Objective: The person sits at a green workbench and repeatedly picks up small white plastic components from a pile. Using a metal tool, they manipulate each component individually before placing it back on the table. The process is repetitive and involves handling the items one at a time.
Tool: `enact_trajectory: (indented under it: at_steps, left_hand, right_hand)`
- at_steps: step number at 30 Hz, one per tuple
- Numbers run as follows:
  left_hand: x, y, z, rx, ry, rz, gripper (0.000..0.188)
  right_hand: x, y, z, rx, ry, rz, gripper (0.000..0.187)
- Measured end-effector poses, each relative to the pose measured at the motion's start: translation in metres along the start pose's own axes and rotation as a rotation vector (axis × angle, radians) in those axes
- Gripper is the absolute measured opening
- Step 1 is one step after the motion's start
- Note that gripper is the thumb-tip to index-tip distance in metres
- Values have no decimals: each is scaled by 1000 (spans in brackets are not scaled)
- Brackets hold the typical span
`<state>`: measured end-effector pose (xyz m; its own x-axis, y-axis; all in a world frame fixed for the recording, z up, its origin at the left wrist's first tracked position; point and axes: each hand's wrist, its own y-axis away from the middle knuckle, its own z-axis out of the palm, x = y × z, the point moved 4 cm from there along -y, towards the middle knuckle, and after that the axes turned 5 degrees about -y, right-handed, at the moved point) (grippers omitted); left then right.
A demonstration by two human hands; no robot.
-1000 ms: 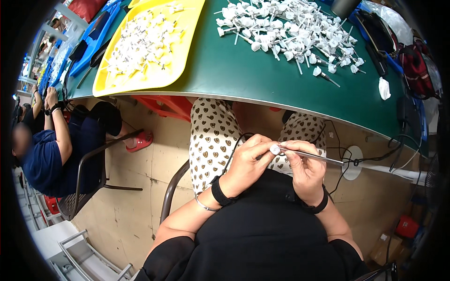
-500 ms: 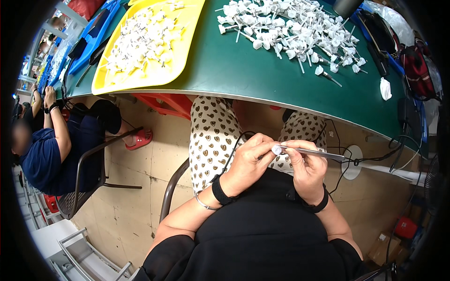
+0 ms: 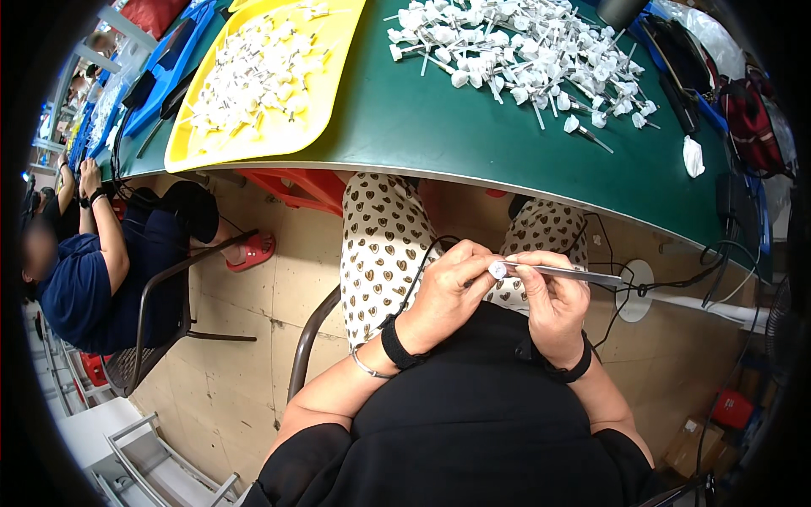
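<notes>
Tool (image 3: 596,276), slim and metallic, is grasped between thumb and fingers of the right hand (image 3: 556,296), its outer end pointing right. From my remote post I see the left hand (image 3: 448,289) pinching a small white part (image 3: 498,269), round face exposed, close by the tool; contact between the two I cannot confirm. Both are held clear of the table (image 3: 397,135), short of its near edge. I record a yellow tray (image 3: 334,76) at that edge, left, bearing white pieces (image 3: 258,80), and a loose pile (image 3: 524,63) toward the far edge.
</notes>
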<state>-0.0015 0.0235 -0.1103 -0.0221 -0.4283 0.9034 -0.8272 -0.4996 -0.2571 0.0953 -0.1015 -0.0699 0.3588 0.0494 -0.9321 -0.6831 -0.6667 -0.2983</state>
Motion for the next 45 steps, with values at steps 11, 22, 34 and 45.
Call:
enact_trajectory:
  at_steps: [11, 22, 34, 45]
  left_hand:
    - [1, 0, 1, -18, 0, 3, 12]
    - [3, 0, 1, -11, 21, 5, 15]
    - [3, -3, 1, 5, 52, 22, 11]
    - [0, -1, 2, 15, 35, 46, 19]
  right_hand:
    - [3, 0, -1, -12, -15, 10, 7]
    - [-15, -11, 0, -141, 153, -129, 5]
    - [-1, 0, -6, -23, -205, 78, 12]
    - [-2, -1, -5, -54, -58, 58, 9]
